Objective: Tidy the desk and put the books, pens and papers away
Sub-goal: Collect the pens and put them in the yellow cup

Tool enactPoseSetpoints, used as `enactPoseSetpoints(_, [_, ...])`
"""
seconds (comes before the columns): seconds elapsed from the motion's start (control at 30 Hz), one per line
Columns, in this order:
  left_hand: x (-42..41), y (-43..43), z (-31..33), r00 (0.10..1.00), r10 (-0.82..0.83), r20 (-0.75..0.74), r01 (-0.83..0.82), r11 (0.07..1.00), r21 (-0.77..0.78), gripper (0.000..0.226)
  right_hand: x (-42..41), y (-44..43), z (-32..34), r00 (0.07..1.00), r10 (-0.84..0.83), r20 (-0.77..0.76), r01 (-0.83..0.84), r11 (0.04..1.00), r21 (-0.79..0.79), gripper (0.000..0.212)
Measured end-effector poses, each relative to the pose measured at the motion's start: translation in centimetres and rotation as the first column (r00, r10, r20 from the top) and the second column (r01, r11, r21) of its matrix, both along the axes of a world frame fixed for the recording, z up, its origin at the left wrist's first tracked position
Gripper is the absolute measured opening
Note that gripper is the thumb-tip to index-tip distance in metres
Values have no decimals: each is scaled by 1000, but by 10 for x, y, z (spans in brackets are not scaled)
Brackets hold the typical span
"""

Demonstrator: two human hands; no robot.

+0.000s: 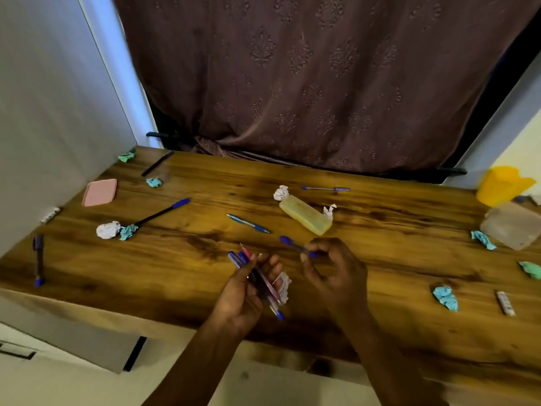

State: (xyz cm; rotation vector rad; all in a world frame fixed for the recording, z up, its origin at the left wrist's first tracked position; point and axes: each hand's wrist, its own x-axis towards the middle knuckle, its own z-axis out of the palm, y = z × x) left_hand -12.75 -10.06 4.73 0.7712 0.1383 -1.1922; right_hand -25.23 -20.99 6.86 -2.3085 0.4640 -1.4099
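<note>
Pens (261, 284) in left hand (241, 301), pen (292, 245) in right hand (336, 273), case (306, 214) closed

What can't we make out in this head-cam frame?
All head view:
- Pen bundle in the left hand grip: count unclear, pens overlap, fingers cover them.
- White paper wad: partly behind that hand.
- Yellow cup: inside hidden by its wall.
- Small striped object near left wall: too small, blurred.

A brown patterned curtain (322, 83) hangs across the far side, and a pale wall (44, 112) runs along the left. A flat pink tray (100, 192) lies far left. At the far right a yellow plastic container (500, 186) stands just behind a cloudy translucent box (512, 225).
</note>
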Motion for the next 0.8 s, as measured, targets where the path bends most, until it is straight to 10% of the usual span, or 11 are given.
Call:
enactPoseSetpoints(0.33, [40, -44, 11, 997, 64, -52, -69, 992, -106, 16, 37, -7, -5, 951, 284, -125, -226, 911, 346, 32])
enactPoseSetpoints(0.47, [68, -77, 14, 992, 115, -49, -120, 986, -115, 16, 81, -110, 0, 962, 6, -273, 71, 961, 269, 23])
enactPoseSetpoints(0.63, [95, -117, 25, 992, 122, -9, -122, 984, -131, 19, 156, -234, -31, 574, -173, -800, 273, 962, -13, 39])
enactPoseSetpoints(0.8, [117, -139, 17, 990, 138, -20, -140, 982, -130, 20, 186, -277, -52, 234, -206, -950, 119, 976, -183, 45])
